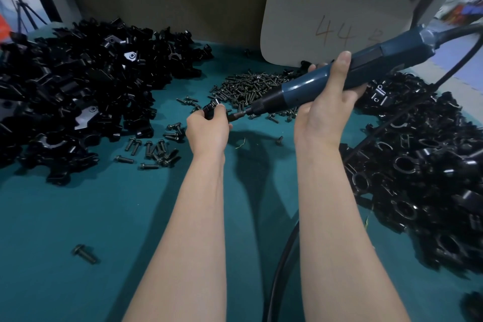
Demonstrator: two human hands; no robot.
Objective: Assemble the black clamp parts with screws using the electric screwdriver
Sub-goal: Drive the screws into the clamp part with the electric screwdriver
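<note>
**A:** We're at the driving step, by the look of it. The electric screwdriver [295, 93] slants in from the right, and its bit [239, 114] is right up against the clamp part [212, 110]. That part is held above the teal table [104, 217], just in front of the screw pile [251, 86].

**B:** Who's holding what?

**A:** The left hand [206, 129] has its fingers curled tight round the clamp part. The right hand [326, 102] is wrapped around the blue barrel, thumb laid up over the top.

**B:** Is a screw seated in there?

**A:** Can't tell, the fingers hide the joint.

**B:** So what does the next move need?

**A:** I'd say bit and screw on one line, a steady push, and the left hand bracing the part against the twist. Tilt off line and the bit could skip out.

**B:** Plenty more waiting?

**A:** Plenty: a left heap [78, 86] and a right heap [418, 165] of black parts.
</note>
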